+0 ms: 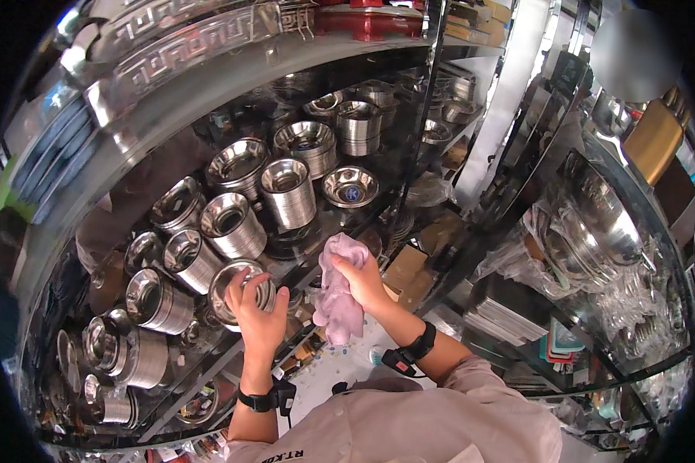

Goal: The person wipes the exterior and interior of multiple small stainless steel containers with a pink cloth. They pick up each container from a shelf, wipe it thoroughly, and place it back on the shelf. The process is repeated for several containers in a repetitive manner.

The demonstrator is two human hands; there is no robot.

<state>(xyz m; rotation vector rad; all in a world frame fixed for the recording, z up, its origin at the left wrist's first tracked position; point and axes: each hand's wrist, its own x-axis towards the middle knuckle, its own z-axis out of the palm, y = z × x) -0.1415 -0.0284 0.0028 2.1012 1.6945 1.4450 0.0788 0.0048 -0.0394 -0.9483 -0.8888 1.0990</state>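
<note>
My right hand (pixel 359 280) grips a crumpled pink cloth (pixel 339 301) that hangs down in front of the shelf edge. To its left, my left hand (pixel 258 309) has its fingers spread over a shallow round steel dish (pixel 223 292) at the front of the glass shelf. The fingertips overlap the inside of the dish; whether they hold it or only touch it, I cannot tell. Just behind stand a stack of steel bowls (pixel 240 231) and a taller stack (pixel 292 202). A single steel bowl with a blue sticker (pixel 350 186) sits behind the cloth.
More stacks of steel bowls (pixel 165 307) fill the shelf's left side. A dark upright post (pixel 420 121) divides the shelving. At the right are large steel basins (pixel 599 214) with plastic wrap, and cardboard boxes (pixel 408 269) lie lower down. Red ware (pixel 368 23) stands on the upper shelf.
</note>
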